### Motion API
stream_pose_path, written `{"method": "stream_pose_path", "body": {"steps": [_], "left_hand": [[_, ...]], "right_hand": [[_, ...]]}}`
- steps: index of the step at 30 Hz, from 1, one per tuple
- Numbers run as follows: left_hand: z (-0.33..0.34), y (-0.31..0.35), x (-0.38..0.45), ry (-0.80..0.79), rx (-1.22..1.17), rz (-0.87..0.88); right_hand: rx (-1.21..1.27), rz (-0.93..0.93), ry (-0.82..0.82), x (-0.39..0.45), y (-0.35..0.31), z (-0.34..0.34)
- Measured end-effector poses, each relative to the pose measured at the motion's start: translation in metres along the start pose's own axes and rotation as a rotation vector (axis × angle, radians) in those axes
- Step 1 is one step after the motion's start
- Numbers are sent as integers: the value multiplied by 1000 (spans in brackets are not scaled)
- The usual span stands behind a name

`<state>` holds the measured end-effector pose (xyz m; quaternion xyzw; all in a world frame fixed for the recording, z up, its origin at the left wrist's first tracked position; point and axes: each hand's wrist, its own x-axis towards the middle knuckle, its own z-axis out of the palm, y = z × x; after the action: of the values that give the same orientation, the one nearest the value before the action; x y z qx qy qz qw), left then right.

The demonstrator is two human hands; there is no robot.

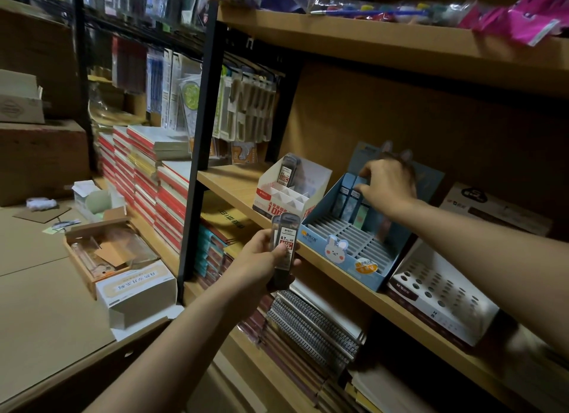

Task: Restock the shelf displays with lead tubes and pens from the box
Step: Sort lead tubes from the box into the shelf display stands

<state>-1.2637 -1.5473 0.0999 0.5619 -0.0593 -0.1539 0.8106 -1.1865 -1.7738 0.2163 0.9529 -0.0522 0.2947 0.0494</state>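
Note:
My left hand (261, 260) grips a small bunch of dark lead tubes (284, 243) with white 0.7 labels, held upright in front of the middle shelf (228, 181). My right hand (389, 183) reaches into the blue rabbit display box (348, 249) and pinches the top of a pale blue lead tube (358, 186) standing in its back row beside a few others. A white and red display box (277, 197) to the left holds a dark lead tube (288, 171) in its back compartment.
A white display tray with round holes (443, 302) sits right of the blue box. Stacked notebooks (147, 181) and spiral pads (311, 326) fill the lower shelves. Open cardboard boxes (104, 249) lie on the cardboard surface at left. Packaged goods hang above.

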Motion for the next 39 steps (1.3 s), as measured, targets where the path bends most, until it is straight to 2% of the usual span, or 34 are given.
{"method": "stream_pose_path", "body": {"steps": [8, 11, 12, 15, 17, 23, 28, 30, 34, 39], "left_hand": [[0, 5, -3, -36, -13, 37], [-2, 6, -5, -65, -5, 63], [-3, 7, -5, -77, -9, 71], [-6, 9, -5, -75, -4, 108], [-9, 10, -4, -50, 38, 145], [-21, 14, -4, -7, 84, 147], [-43, 20, 6, 114, 9, 154], [-50, 22, 11, 136, -1, 164], [-59, 14, 15, 193, 23, 158], [-48, 22, 31, 250, 53, 110]], "right_hand": [[-67, 17, 18, -8, -2, 3], [280, -66, 57, -20, -20, -7], [435, -95, -33, -26, -30, -11], [738, -150, -516, -49, -59, -15], [824, -189, -631, -60, -70, -15], [847, -175, -497, -55, -81, -13], [955, -98, -174, -7, -72, -31], [954, -68, -102, 11, -70, -31], [939, -43, -99, 31, -68, -22], [823, -114, -62, 49, -57, -11]]}}
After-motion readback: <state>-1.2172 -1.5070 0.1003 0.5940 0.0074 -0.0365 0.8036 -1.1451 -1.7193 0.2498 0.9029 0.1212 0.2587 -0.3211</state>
